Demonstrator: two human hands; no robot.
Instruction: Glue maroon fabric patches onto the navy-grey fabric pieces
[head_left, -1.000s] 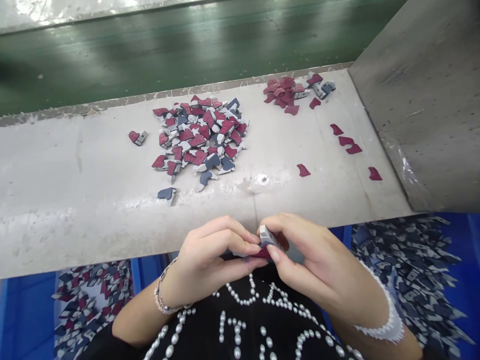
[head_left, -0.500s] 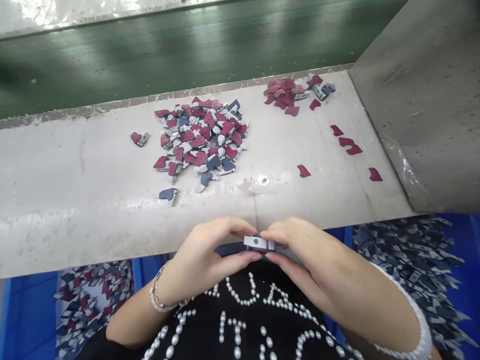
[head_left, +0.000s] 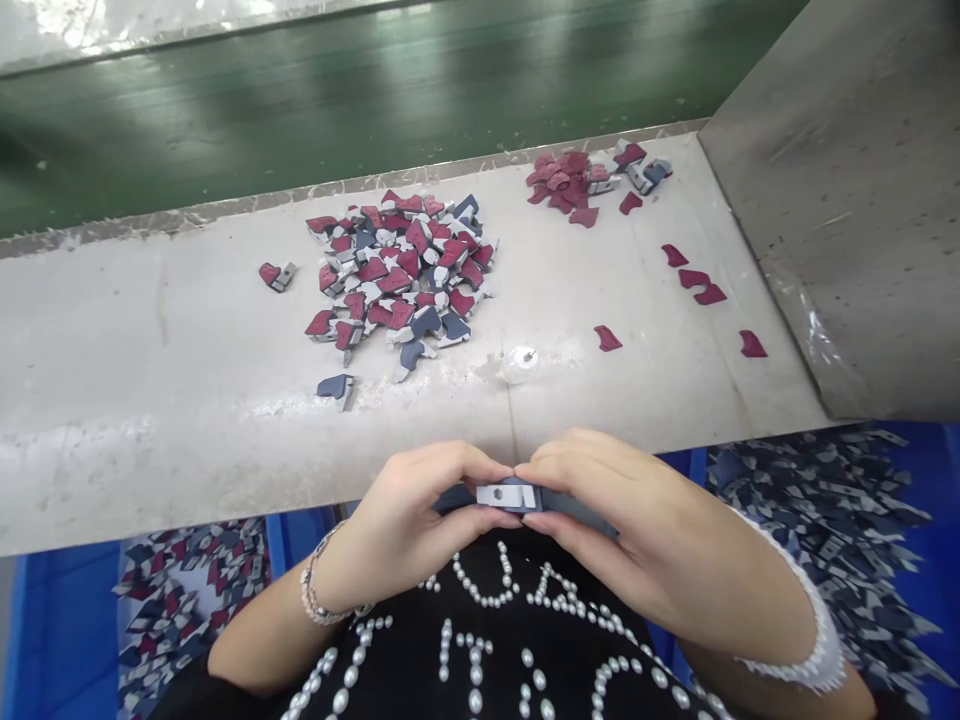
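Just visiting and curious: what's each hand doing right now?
Left hand: closed, holding the grey-and-white part.
Right hand: closed, holding that same part.

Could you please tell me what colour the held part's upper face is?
The held part has a light grey upper face, best seen in the head view.

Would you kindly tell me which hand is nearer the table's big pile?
Left: the left hand is on the near side of the big pile, the right hand farther right.
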